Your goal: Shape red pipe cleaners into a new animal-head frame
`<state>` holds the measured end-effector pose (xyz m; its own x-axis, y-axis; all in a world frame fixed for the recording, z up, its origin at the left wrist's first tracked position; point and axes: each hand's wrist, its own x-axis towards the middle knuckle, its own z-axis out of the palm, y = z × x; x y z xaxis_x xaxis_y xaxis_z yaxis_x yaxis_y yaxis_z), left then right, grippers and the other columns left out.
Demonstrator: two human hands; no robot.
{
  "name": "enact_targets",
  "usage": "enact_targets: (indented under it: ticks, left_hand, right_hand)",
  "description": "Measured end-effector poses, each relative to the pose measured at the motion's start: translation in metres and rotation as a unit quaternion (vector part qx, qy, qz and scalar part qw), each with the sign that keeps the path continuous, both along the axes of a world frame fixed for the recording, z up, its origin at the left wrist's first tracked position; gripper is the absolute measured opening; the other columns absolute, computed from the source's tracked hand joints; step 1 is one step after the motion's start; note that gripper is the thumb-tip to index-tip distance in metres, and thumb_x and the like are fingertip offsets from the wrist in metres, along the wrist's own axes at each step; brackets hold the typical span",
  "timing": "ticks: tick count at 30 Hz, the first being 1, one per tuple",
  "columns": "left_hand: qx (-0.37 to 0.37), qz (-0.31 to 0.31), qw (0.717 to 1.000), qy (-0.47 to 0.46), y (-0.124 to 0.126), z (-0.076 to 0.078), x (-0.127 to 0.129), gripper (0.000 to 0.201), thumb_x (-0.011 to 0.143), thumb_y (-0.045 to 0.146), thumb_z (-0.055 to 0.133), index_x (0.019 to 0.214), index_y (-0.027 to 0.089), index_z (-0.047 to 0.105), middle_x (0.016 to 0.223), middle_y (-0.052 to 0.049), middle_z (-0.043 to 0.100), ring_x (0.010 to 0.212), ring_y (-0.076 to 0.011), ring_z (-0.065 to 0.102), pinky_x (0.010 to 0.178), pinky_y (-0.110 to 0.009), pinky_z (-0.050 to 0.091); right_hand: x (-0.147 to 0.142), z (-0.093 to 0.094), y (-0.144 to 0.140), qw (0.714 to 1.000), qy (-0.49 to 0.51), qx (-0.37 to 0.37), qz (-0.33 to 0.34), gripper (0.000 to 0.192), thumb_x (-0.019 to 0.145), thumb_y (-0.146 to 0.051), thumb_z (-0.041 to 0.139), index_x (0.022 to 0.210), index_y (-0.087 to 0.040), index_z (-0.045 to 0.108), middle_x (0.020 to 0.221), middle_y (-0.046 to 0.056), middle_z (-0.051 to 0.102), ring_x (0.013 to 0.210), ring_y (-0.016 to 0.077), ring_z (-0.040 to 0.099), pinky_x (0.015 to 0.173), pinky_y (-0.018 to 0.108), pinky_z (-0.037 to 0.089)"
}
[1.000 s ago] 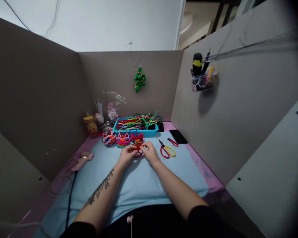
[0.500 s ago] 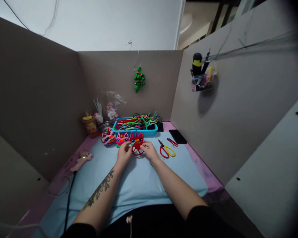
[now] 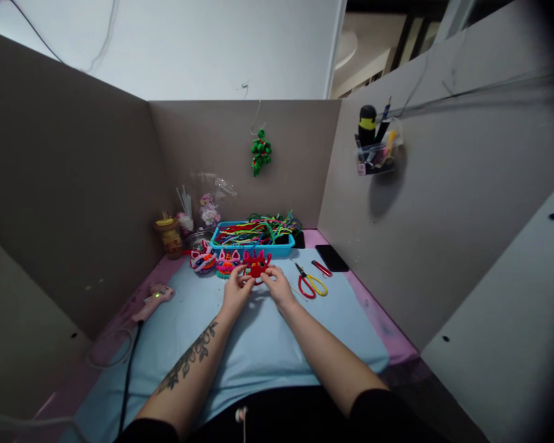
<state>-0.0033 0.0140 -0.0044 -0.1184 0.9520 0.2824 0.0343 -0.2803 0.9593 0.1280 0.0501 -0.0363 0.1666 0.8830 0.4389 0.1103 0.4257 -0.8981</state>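
Left hand (image 3: 237, 291): fingertips pinched on the red fuzzy pipe-cleaner figure (image 3: 256, 266).
Right hand (image 3: 277, 287): pinching the same figure from the other side.
Figure: held just above the light-blue desk (image 3: 258, 344) mat, before the blue plastic tray of pipe cleaners (image 3: 252, 237).
Nearby: red-and-yellow scissors (image 3: 310, 283) right of the hands.

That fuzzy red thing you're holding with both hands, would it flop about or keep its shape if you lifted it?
The red pipe-cleaner figure probably keeps its shape: its little points stick up unsupported. It looks light, since the left hand and right hand pinch it with fingertips only. Its fuzzy surface likely grips rather than slips.
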Motion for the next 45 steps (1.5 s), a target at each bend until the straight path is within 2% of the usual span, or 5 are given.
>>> enact_targets:
  ticks: [14, 21, 26, 37, 45]
  left_hand:
    - [0.027, 0.027, 0.999, -0.022, 0.0, 0.0, 0.0, 0.046, 0.067, 0.03, 0.067, 0.102, 0.02, 0.039, 0.063, 0.003, 0.061, 0.058, -0.0125, 0.059, 0.058, -0.022, 0.043]
    - [0.068, 0.047, 0.992, 0.094, -0.005, -0.01, 0.005, 0.034, 0.075, 0.031, 0.06, 0.102, 0.02, 0.043, 0.07, -0.001, 0.064, 0.06, -0.0149, 0.061, 0.056, -0.024, 0.043]
    - [0.084, 0.059, 0.984, 0.143, -0.005, -0.014, 0.007, 0.037, 0.074, 0.029, 0.061, 0.106, 0.021, 0.045, 0.076, -0.002, 0.066, 0.061, -0.0148, 0.061, 0.058, -0.025, 0.043]
    - [0.044, 0.002, 0.999, 0.005, 0.002, -0.009, 0.007, 0.036, 0.064, 0.027, 0.068, 0.093, 0.019, 0.048, 0.058, 0.004, 0.058, 0.052, -0.0105, 0.054, 0.052, -0.02, 0.04]
    - [0.047, -0.041, 0.998, 0.019, 0.001, -0.01, 0.007, 0.031, 0.064, 0.025, 0.067, 0.087, 0.02, 0.047, 0.049, 0.008, 0.05, 0.04, -0.0066, 0.041, 0.042, -0.017, 0.029]
  right_hand:
    - [-0.003, 0.005, -0.008, 0.998, 0.036, -0.021, 0.046, 0.024, 0.068, -0.041, 0.063, 0.061, -0.018, 0.057, 0.09, 0.004, 0.054, 0.092, 0.0188, 0.051, 0.089, 0.032, 0.037]
    - [0.001, -0.003, -0.01, 1.0, 0.004, -0.017, 0.016, 0.023, 0.071, -0.04, 0.061, 0.065, -0.018, 0.057, 0.102, 0.006, 0.046, 0.092, 0.0188, 0.051, 0.077, 0.03, 0.045]
    - [0.003, -0.005, -0.011, 1.0, -0.017, -0.01, -0.003, 0.02, 0.071, -0.037, 0.06, 0.066, -0.018, 0.057, 0.1, 0.006, 0.045, 0.094, 0.0195, 0.05, 0.08, 0.033, 0.046]
    - [0.007, -0.003, -0.012, 0.999, -0.007, -0.029, 0.021, 0.023, 0.064, -0.039, 0.064, 0.06, -0.018, 0.054, 0.095, 0.005, 0.046, 0.092, 0.0187, 0.05, 0.076, 0.029, 0.045]
    - [0.011, -0.001, -0.009, 0.999, -0.027, -0.025, 0.007, 0.029, 0.065, -0.043, 0.061, 0.053, -0.019, 0.051, 0.078, 0.0, 0.046, 0.079, 0.0161, 0.049, 0.085, 0.031, 0.038]
